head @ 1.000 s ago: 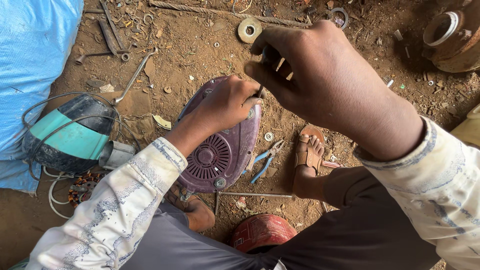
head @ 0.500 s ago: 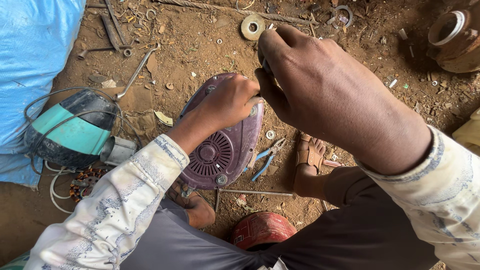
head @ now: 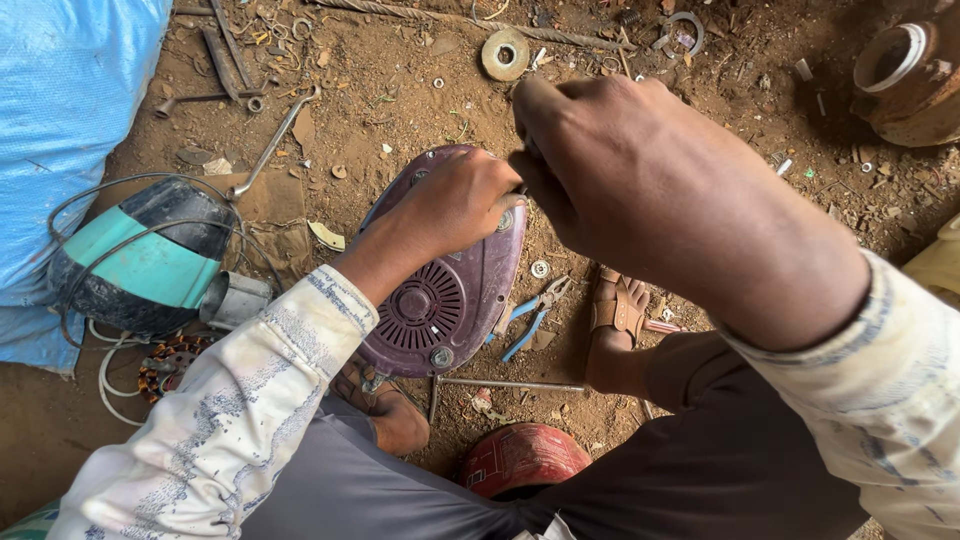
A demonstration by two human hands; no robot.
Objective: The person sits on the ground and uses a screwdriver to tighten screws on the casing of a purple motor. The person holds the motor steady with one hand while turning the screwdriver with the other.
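packages: I saw one likely candidate, a blue woven plastic sack (head: pixel 60 130) at the left edge of my view, lying on the dirt, top to mid-left, crumpled, plain light blue.
sack position: it sat just beside a teal-and-black motor housing (head: pixel 140 262), partly under it at the lower left.
labels: I spotted none I could make out on any item.
signs: I found none in view.
screens: I found none in view.
printing: I couldn't tell of any on the sack.
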